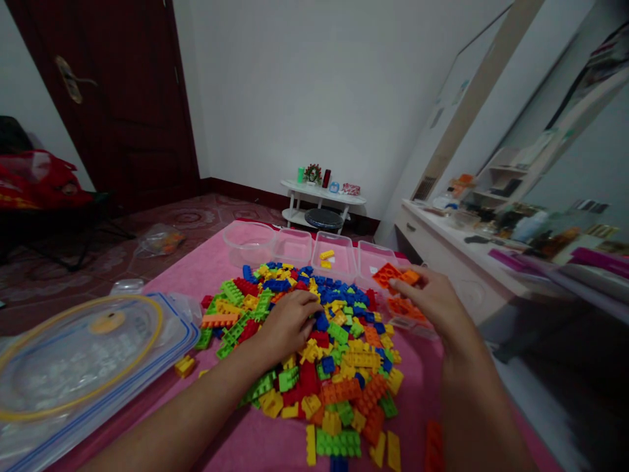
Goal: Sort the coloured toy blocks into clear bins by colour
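A heap of coloured plastic bricks (324, 354) lies on a pink cloth (196, 272). My left hand (287, 324) rests on the heap with its fingers curled down among blue and yellow bricks. My right hand (435, 301) is raised at the heap's right edge and pinches orange bricks (396, 275). Right under it a clear box (407, 311) holds more orange bricks.
A row of clear plastic boxes (292, 246) stands behind the heap; one (334, 259) holds two yellow bricks. A clear lid with a yellow ring (83, 357) lies at the left. A white dresser (442, 246) stands to the right, a small white table (322, 200) beyond.
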The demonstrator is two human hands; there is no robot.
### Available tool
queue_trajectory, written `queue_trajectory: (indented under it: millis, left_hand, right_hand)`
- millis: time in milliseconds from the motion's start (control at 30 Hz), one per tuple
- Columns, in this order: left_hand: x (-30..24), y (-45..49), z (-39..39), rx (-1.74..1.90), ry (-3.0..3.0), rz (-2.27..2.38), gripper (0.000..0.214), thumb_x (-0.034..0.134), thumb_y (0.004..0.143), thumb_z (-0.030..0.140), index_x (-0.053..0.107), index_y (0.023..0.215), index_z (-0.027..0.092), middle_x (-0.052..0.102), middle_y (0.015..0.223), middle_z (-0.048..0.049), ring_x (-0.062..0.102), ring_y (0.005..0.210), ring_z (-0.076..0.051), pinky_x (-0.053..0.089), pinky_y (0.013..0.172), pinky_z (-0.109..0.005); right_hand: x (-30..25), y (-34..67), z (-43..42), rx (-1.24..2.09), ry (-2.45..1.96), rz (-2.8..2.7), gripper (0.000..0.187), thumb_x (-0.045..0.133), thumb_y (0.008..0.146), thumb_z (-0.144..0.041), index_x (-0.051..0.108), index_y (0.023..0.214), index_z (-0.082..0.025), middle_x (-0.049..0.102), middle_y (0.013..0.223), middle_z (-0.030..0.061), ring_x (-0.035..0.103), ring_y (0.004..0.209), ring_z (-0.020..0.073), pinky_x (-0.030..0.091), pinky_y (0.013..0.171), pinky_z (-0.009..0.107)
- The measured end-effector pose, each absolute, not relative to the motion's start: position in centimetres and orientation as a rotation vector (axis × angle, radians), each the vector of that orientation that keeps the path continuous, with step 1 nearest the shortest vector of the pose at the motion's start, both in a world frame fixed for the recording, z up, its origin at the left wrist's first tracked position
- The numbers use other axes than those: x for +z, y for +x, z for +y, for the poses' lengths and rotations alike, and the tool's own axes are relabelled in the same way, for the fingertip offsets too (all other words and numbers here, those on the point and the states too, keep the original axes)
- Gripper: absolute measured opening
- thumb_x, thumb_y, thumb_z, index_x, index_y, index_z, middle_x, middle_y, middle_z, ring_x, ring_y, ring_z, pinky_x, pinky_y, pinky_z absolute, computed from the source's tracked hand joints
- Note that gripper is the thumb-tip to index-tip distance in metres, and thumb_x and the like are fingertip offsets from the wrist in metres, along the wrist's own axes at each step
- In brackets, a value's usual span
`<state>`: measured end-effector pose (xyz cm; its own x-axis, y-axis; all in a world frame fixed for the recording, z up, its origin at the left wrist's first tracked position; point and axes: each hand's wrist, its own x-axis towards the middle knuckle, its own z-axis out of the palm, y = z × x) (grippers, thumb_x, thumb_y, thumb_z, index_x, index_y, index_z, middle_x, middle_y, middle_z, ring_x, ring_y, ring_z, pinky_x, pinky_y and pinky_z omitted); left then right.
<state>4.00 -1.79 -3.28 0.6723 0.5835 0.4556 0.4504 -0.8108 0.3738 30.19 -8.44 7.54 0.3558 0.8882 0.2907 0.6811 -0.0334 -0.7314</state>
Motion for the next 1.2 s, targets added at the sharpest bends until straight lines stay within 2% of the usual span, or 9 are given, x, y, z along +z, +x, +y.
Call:
queue_trajectory:
  millis: [233,367,533,667,800,867,933,1067,1200]
  left_hand:
    - [-3.3,4.1,-1.8,0.851,2.680,0.855,0.032,0.053,0.080,0.014,0.067,0.108,0.019,0.062,0.115,-0.0091,0.056,0.106,-0.023,0.047,0.094,-0.037]
    - [-3.3,4.1,-1.8,0.865,2.678,0.842,0.031,0.054,0.080,0.013,0.067,0.108,0.019,0.062,0.115,-0.0094,0.057,0.105,-0.023,0.048,0.093,-0.038]
    - [-3.2,4.1,-1.7,0.842,2.664,0.822,0.031,0.054,0.079,0.014,0.067,0.107,0.019,0.062,0.114,-0.0095,0.056,0.106,-0.023,0.047,0.094,-0.038]
    - [-3.1,4.1,-1.5,0.812,2.677,0.824,0.030,0.053,0.080,0.015,0.067,0.107,0.018,0.063,0.113,-0.0093,0.056,0.106,-0.023,0.047,0.094,-0.037]
    - [-3.2,4.1,-1.5,0.804,2.689,0.822,0.030,0.052,0.080,0.015,0.067,0.106,0.018,0.062,0.112,-0.0091,0.056,0.107,-0.023,0.047,0.095,-0.037]
    - [-3.2,4.1,-1.5,0.802,2.687,0.832,0.030,0.052,0.081,0.016,0.067,0.106,0.019,0.062,0.112,-0.0088,0.056,0.107,-0.023,0.046,0.095,-0.037]
    - [-3.1,4.1,-1.6,0.796,2.685,0.841,0.030,0.052,0.081,0.016,0.067,0.106,0.019,0.062,0.112,-0.0084,0.056,0.106,-0.023,0.047,0.094,-0.037]
    - [-3.0,4.1,-1.7,0.797,2.688,0.843,0.030,0.052,0.081,0.016,0.066,0.107,0.019,0.062,0.112,-0.0076,0.055,0.106,-0.022,0.046,0.094,-0.036]
    - [-3.0,4.0,-1.8,0.802,2.683,0.840,0.030,0.052,0.081,0.015,0.066,0.107,0.019,0.062,0.112,-0.0079,0.055,0.106,-0.022,0.046,0.094,-0.036]
  right_hand:
    - [5.8,35.2,-8.7,-0.219,-2.405,-1.201,0.045,0.064,0.067,-0.048,0.069,0.103,-0.021,0.069,0.093,0.0115,0.064,0.085,0.0300,0.045,0.067,0.037]
    - [6.3,33.7,-8.7,-0.306,-2.290,-1.239,0.060,0.064,0.068,-0.051,0.060,0.119,-0.019,0.067,0.107,0.0116,0.063,0.092,0.0281,0.046,0.073,0.036]
    - [8.4,30.3,-9.3,-0.013,-1.997,-1.600,0.039,0.059,0.075,-0.042,0.066,0.105,-0.018,0.070,0.092,0.0070,0.063,0.077,0.0190,0.045,0.070,0.029]
    - [8.2,29.3,-11.9,0.316,-2.171,-2.105,0.020,0.060,0.074,-0.034,0.069,0.083,-0.019,0.069,0.081,0.0050,0.061,0.070,0.0167,0.040,0.062,0.025]
    - [4.8,29.2,-17.1,0.358,-2.653,-2.142,0.024,0.066,0.069,-0.038,0.068,0.081,-0.017,0.069,0.082,0.0094,0.063,0.075,0.0219,0.036,0.059,0.026]
    - [2.8,29.3,-19.5,0.540,-2.677,-2.121,0.036,0.068,0.066,-0.039,0.066,0.093,-0.016,0.069,0.092,0.0118,0.063,0.081,0.0237,0.037,0.063,0.026]
    - [1.3,29.6,-20.7,0.603,-2.624,-2.092,0.027,0.063,0.068,-0.031,0.064,0.091,-0.016,0.069,0.091,0.0104,0.063,0.080,0.0213,0.037,0.063,0.025]
    - [1.7,29.4,-19.1,0.340,-2.566,-2.042,0.015,0.053,0.074,-0.023,0.062,0.085,-0.020,0.068,0.081,0.0052,0.062,0.072,0.0179,0.035,0.059,0.024]
    - [3.8,27.6,-14.9,-0.072,-2.443,-1.996,0.026,0.044,0.084,-0.030,0.064,0.098,-0.023,0.068,0.100,0.0071,0.063,0.091,0.0220,0.040,0.069,0.026]
